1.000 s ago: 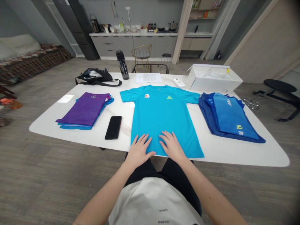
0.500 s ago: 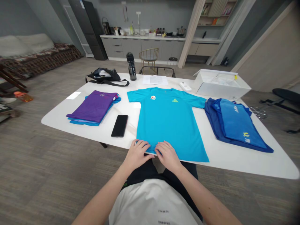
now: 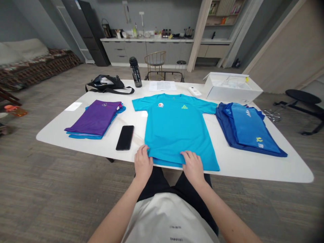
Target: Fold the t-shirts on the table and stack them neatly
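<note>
A turquoise T-shirt (image 3: 177, 125) lies face up on the white table (image 3: 253, 168), its collar away from me and its sleeves spread. My left hand (image 3: 143, 162) is closed on the hem at its left corner. Near the middle of the hem, my right hand (image 3: 192, 165) pinches the cloth, with the thumb partly hidden. Between both hands the front layer is slightly lifted and rippled. Left of the shirt lie a black phone (image 3: 125, 137) and a folded pile with a purple shirt (image 3: 95, 118) on top. To the right is a pile of folded blue clothes (image 3: 250, 128).
Along the table's far side are a black waist bag (image 3: 106, 82), a dark water bottle (image 3: 135, 72), a printed sheet (image 3: 162, 86), a white remote-like device (image 3: 194, 91) and an open white box (image 3: 231, 89). Behind stands a wire chair (image 3: 155, 60); a black stool (image 3: 303, 97) is at right.
My hands have moved apart along the hem, left hand to the shirt's corner, right hand rightward. The front hem has come up slightly and wrinkled. My view has shifted a little.
</note>
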`<action>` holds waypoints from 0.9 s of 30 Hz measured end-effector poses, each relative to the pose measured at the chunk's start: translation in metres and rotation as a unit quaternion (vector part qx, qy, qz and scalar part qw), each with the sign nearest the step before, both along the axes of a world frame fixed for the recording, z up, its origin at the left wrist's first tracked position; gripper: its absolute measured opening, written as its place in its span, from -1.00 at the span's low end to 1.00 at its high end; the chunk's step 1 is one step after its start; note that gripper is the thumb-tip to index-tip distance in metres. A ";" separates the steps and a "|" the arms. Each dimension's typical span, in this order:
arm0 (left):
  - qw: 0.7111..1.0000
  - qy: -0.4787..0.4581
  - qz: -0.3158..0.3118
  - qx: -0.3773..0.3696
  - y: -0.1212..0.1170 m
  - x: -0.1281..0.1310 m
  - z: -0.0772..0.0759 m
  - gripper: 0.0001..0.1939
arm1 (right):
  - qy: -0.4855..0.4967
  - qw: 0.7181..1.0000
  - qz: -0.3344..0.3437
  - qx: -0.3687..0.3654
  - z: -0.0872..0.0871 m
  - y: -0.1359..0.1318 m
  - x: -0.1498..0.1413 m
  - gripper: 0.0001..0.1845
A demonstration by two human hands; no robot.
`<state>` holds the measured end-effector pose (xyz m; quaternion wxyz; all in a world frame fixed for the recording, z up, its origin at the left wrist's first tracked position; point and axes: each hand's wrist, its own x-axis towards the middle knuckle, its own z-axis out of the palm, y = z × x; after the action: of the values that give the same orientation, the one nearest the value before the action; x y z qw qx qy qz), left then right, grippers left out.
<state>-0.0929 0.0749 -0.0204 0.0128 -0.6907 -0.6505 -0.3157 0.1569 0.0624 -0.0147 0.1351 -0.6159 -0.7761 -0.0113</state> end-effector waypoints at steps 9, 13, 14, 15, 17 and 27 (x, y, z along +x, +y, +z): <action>0.997 0.006 -0.016 -0.078 -0.004 -0.022 -0.010 -0.43 | -0.021 0.992 -0.119 0.039 -0.006 -0.023 0.088 -0.73; 0.993 -0.076 0.014 -0.090 0.003 -0.021 -0.008 -0.55 | -0.002 0.994 -0.101 0.038 -0.005 -0.029 0.086 -0.73; 0.991 -0.090 0.025 -0.094 0.005 -0.019 -0.006 -0.54 | -0.002 0.995 -0.093 0.032 -0.004 -0.029 0.084 -0.75; 0.990 -0.101 0.035 -0.098 0.006 -0.018 -0.004 -0.53 | -0.004 0.996 -0.082 0.023 -0.003 -0.028 0.084 -0.78; 0.987 -0.113 0.055 -0.098 0.009 -0.018 0.002 -0.48 | -0.013 0.998 -0.062 0.008 -0.002 -0.027 0.085 -0.79; 0.999 -0.045 -0.001 0.005 0.002 -0.050 0.008 -0.52 | -0.026 0.978 -0.198 0.062 -0.006 -0.037 0.115 -0.60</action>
<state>-0.1433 0.0768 -0.0122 -0.0136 -0.6765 -0.6478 -0.3498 0.2720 0.0255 -0.0207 0.1476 -0.7475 -0.6396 -0.1018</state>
